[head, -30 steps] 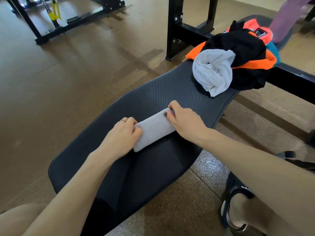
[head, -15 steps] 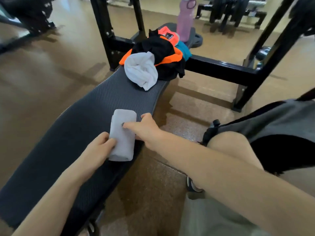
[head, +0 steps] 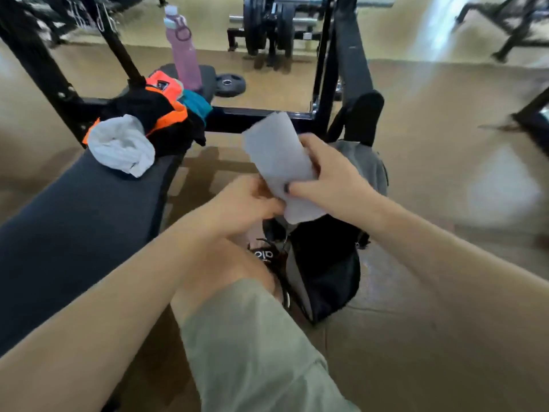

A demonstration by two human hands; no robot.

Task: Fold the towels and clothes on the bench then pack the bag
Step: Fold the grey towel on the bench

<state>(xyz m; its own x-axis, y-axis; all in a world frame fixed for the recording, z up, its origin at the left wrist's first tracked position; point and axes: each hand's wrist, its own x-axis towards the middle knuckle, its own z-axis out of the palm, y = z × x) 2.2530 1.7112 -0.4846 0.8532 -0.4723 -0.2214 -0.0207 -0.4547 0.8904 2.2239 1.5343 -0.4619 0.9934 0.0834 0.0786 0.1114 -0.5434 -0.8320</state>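
A folded grey towel [head: 277,157] is held in the air, right of the black bench [head: 83,209] and above the open black and grey bag [head: 326,269] on the floor. My right hand [head: 329,176] grips the towel's right side. My left hand [head: 246,203] holds its lower edge. On the bench's far end lies a heap of unfolded things: a white towel [head: 121,145], black and orange clothes [head: 160,114] and a teal piece [head: 197,104].
A pink water bottle [head: 184,52] stands at the bench's far end. The black rack frame [head: 326,63] and weight plates [head: 267,25] stand behind. My knee in green shorts [head: 252,337] is at the bottom, beside the bag. Brown floor stretches to the right.
Both hands lifted the folded grey towel off the bench and carried it right, over the bag. My view swung right, bringing the bag and rack into sight.
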